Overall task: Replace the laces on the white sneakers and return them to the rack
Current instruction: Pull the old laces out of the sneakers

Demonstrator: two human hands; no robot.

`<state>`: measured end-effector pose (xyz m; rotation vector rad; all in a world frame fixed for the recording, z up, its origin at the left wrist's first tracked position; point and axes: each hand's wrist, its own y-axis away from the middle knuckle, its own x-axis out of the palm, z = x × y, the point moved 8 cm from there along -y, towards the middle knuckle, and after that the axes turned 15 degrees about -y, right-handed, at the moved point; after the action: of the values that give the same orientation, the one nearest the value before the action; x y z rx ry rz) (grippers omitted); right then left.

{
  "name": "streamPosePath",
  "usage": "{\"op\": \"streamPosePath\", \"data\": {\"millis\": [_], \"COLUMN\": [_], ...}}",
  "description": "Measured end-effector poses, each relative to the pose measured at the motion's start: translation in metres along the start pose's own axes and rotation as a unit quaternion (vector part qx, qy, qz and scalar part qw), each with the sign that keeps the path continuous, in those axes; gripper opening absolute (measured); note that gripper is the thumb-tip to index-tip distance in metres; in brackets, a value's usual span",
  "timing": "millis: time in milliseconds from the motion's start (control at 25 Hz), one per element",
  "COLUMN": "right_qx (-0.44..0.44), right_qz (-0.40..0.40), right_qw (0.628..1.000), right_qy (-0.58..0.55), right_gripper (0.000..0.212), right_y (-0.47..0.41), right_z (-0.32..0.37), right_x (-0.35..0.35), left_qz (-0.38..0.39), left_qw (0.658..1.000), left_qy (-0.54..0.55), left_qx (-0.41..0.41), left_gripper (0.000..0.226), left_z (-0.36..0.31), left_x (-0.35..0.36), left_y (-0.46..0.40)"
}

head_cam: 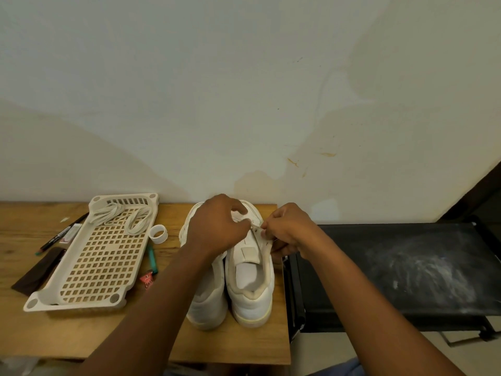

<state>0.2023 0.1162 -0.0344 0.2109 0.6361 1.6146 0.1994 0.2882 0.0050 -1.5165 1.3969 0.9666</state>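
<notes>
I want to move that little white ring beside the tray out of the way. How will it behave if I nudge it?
The white ring looks like a thin-walled, hollow band, so it is probably very light and would slide easily on the wooden table. It appears to stand on its flat edge; tipped onto its side, it would likely roll, perhaps toward the perforated tray.

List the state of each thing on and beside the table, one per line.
Right sneaker: upright on the table, tongue showing, being laced.
Left sneaker: upright, touching the right one.
Left hand: curled over the sneaker's front.
Right hand: pinching a lace end.
Laces: loose in the tray.
Tray: flat on the table.
Tape roll: beside the tray.
Rack: dusty, nothing on it.
</notes>
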Motion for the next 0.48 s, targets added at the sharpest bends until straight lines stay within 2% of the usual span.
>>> {"op": "streamPosePath", "data": {"millis": [120, 280, 360, 400, 480], "right_qx": [-0.002, -0.007, -0.007, -0.009, -0.012], "right_qz": [-0.002, -0.004, -0.004, -0.003, -0.004], "right_qw": [1.0, 1.0, 1.0, 1.0, 1.0], "right_qy": [0.005, 0.004, 0.003, 0.005, 0.014], "right_gripper": [0.012, 0.012, 0.013, 0.014, 0.016], "right_y": [0.0, -0.001, -0.002, -0.002, -0.003], "right_z": [0.0, -0.001, -0.001, -0.002, -0.001], "right_x": [0.0, 0.0, 0.0, 0.0, 0.001], "left_qz": [-0.003, -0.1, -0.143, -0.143, -0.092], "left_qw": [0.999, 0.989, 0.981, 0.983, 0.994], "left_qy": [-0.045, 0.031, 0.033, 0.033, 0.04], "left_qx": [-0.009, -0.104, -0.127, -0.107, -0.032], "left_gripper": [0.003, 0.01, 0.014, 0.019, 0.027], "left_z": [-0.002, 0.017, 0.027, 0.027, 0.014], "left_x": [0.008, -0.018, -0.03, -0.031, -0.02], "left_y": [0.001, 0.005, 0.006, 0.005, 0.003]}}
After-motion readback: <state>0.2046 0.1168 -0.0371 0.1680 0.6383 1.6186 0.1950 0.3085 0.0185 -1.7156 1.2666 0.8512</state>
